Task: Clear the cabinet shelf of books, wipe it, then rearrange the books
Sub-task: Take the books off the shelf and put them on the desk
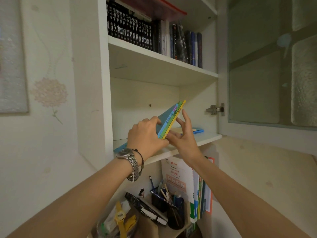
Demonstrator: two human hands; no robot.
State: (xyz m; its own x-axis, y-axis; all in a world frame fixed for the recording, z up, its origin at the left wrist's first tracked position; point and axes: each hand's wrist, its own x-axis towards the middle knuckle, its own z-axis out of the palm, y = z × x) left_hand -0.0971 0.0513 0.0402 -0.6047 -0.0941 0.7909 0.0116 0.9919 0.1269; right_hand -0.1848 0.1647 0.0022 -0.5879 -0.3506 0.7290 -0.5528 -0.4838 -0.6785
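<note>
On the middle shelf point(208, 137) of the open white cabinet point(103, 79), a small set of thin books point(171, 120) with blue, green and yellow spines leans steeply, its top edge tipped toward the right and back of the shelf and its lower corner resting near the shelf's front edge. The left hand point(145, 136), wearing a metal wristwatch point(130, 163) and a dark cord bracelet point(141, 158), grips the set from the left side, its fingers curled over the blue cover. The right hand point(182, 134) supports the set from the right side, fingers spread and straight, the fingertips point(183, 112) touching the yellow spine. Behind the right hand, farther back on the same shelf, another blue book point(199, 131) lies flat with a pale one on top of it. A further blue edge point(120, 147) shows at the shelf's left front, beside the left wrist. Above this shelf, a row of dark-spined volumes point(130, 30) stands upright, with more dark books point(187, 44) to their right. Below the shelf, upright workbooks point(199, 189), a dark pen holder point(163, 196) with pens, and a yellow watch point(120, 217) are visible. To the right of the shelf, the frosted-glass door point(267, 66) stands open on a metal hinge point(216, 109).
</note>
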